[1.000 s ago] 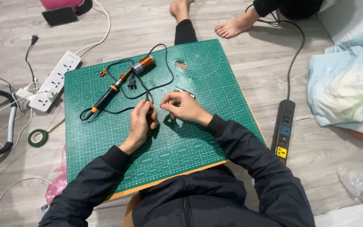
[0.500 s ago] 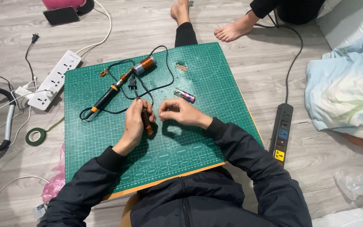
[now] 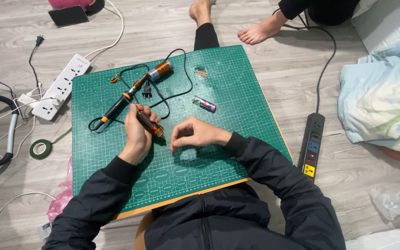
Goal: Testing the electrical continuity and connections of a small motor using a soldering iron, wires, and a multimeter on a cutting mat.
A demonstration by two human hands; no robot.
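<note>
While clasped in the curled left hand [image 3: 137,132], just above the green cutting mat [image 3: 237,139]: a copper-coloured wound cylinder [image 3: 151,125], tilted, tip toward the right hand [image 3: 194,134]. Right hand narrow, fingertips pinched together; cannot tell whether on a fine wire or on nothing.

Likely trouble: a slack grip and a slip onto the mat, or, if a thin strand does run between the hands, a snap or a loosened winding from too hard a pull. Just beside the left hand, a soldering iron [image 3: 116,105] with its black cord [image 3: 177,95] looped across the mat, plug [image 3: 147,90] lying loose: easy to snag with a sleeve and drag. Further out, a small battery [image 3: 204,104], free to roll if knocked.
</note>
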